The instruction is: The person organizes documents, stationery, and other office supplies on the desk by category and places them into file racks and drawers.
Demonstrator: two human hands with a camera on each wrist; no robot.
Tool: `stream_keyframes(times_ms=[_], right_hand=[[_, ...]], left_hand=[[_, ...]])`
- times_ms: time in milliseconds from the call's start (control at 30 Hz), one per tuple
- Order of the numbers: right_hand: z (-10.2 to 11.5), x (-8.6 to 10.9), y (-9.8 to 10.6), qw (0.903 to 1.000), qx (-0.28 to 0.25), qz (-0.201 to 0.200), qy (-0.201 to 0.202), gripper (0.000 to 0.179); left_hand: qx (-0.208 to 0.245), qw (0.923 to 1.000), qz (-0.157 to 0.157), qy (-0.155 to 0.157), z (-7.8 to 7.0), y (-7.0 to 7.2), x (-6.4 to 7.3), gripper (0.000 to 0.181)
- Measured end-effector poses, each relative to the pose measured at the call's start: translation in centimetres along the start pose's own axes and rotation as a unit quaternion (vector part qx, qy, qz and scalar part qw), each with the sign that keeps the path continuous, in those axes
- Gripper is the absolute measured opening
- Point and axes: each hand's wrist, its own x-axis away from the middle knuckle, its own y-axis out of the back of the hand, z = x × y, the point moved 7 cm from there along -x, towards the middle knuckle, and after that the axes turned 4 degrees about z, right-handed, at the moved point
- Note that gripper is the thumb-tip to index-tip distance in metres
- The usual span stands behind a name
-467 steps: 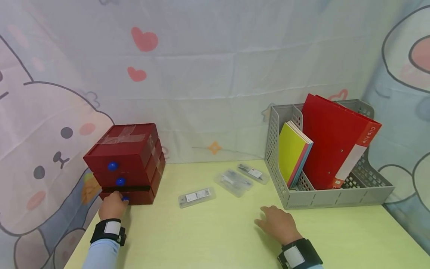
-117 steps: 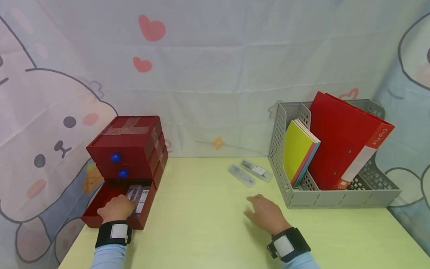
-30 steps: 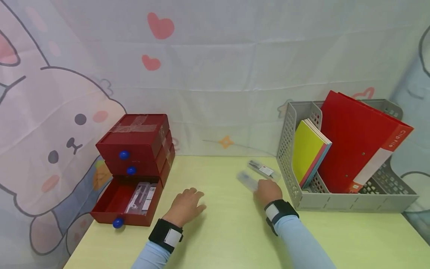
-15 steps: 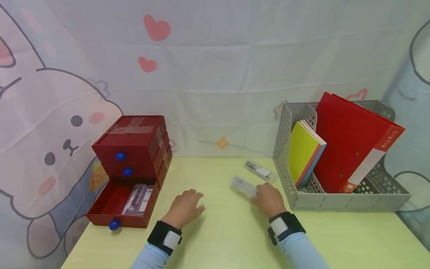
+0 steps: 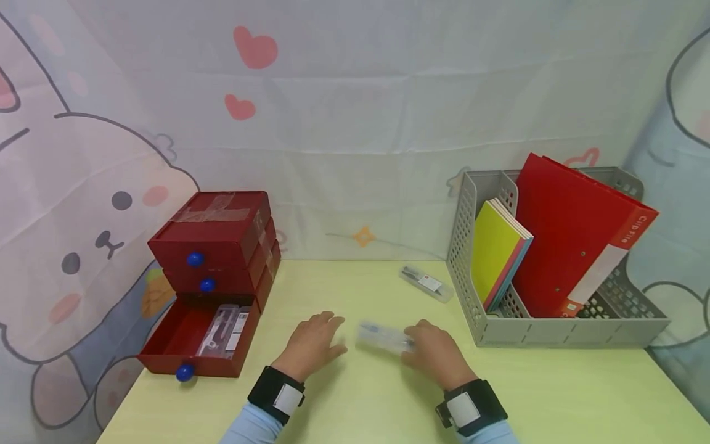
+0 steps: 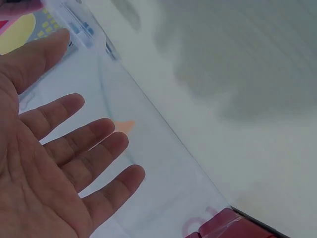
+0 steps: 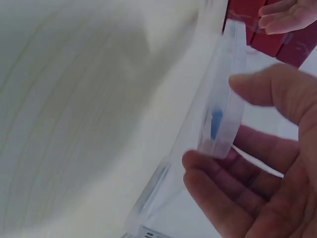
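Note:
My right hand [image 5: 438,354] grips one end of a clear plastic pencil case [image 5: 383,338] between thumb and fingers, lifted off the table. In the right wrist view something blue shows inside the pencil case [image 7: 220,109]. My left hand [image 5: 312,345] hovers just left of the case's free end, fingers spread and holding nothing; the left wrist view shows its bare palm [image 6: 44,183]. The bottom drawer [image 5: 183,336] of the red box stack stands pulled out, with clear cases [image 5: 219,330] lying along its right side. Another clear pencil case [image 5: 426,283] lies on the table near the back.
Two closed red drawers [image 5: 211,240] with blue knobs sit above the pulled-out one at left. A grey file rack [image 5: 566,333] at right holds a red clip file [image 5: 571,234] and colored notebooks [image 5: 496,253]. A printed curtain [image 5: 355,123] hangs behind the pale table [image 5: 355,407].
Over the last second my right hand has picked up the pencil case and carried it leftward to my left hand. Earlier, the bottom drawer was pulled out and cases went into it.

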Motion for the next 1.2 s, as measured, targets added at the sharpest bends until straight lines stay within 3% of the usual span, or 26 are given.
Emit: stream_keyframes(times_ms=[167, 500, 633, 733, 867, 1033, 1200], right_hand=[[1.6, 0.2, -0.3, 0.9987, -0.025, 0.02, 0.039, 0.038], [3.1, 0.4, 0.1, 0.9971, -0.029, 0.021, 0.067, 0.04], [3.0, 0.4, 0.2, 0.9978, -0.025, 0.014, 0.06, 0.039], [2.6, 0.5, 0.3, 0.9988, -0.022, 0.007, 0.042, 0.041], [1.5, 0.8, 0.5, 0.9999, -0.008, 0.011, -0.001, 0.044], [-0.1, 1.3, 0.5, 0.9984, 0.023, 0.032, -0.041, 0.045], [-0.7, 1.5, 0.6, 0.9961, 0.032, 0.058, -0.057, 0.047]], left_hand=[[-0.002, 0.9996, 0.015, -0.024, -1.0, -0.6, -0.1, 0.055], [0.028, 0.9959, 0.015, -0.085, -2.3, -0.9, 0.1, 0.045], [0.039, 0.9953, 0.01, -0.089, -2.1, -0.9, 0.1, 0.045], [0.04, 0.9962, 0.003, -0.077, -1.8, -0.9, 0.0, 0.044], [0.039, 0.9986, -0.007, -0.035, -0.8, -0.5, 0.2, 0.044], [0.029, 0.998, -0.047, 0.03, 1.3, 0.8, 0.8, 0.044], [0.028, 0.9916, -0.095, 0.084, 3.7, 2.6, 2.1, 0.043]])
